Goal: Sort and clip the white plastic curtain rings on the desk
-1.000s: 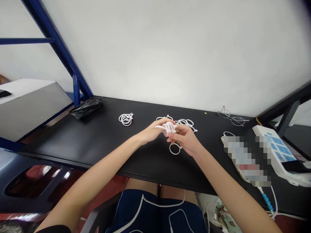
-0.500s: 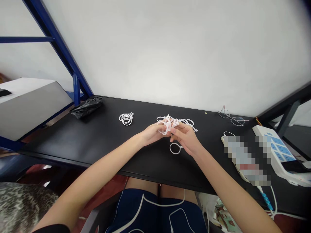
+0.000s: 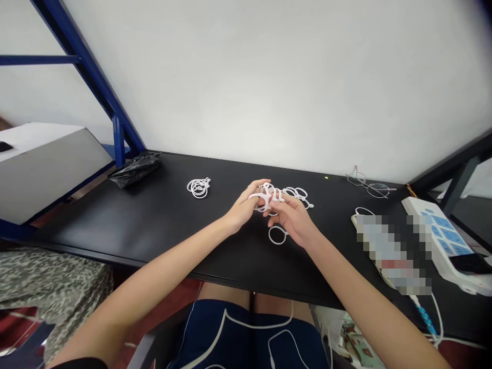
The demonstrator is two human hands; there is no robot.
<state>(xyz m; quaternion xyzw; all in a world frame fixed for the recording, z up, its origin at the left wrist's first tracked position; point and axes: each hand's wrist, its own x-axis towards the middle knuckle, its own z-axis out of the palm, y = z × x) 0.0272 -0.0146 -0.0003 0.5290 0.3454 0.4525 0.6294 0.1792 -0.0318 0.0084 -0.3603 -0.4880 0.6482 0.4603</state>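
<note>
Over the middle of the black table, both my hands are closed on a small bunch of white plastic rings [image 3: 265,199] with little knobs, which look like curtain rings. My left hand [image 3: 246,202] grips the bunch from the left, thumb in front and fingers behind. From the right, my right hand [image 3: 292,212] pinches the same bunch between thumb and fingers. A loose ring [image 3: 277,235] lies just below my right hand, its knob partly covered by it. More rings [image 3: 298,195] lie behind that hand. To the left is a separate small pile of rings [image 3: 199,188].
A crumpled black plastic bag [image 3: 134,170] lies at the table's left end. On the right are eyeglasses [image 3: 367,185], a blurred-out phone [image 3: 392,256] with a cable, and a white power strip [image 3: 442,230]. A white wall [image 3: 246,77] stands behind the black table [image 3: 161,215].
My left hand has turned and its fingers have risen behind the rings. The bunch has shifted slightly in my grasp. My right hand has barely moved.
</note>
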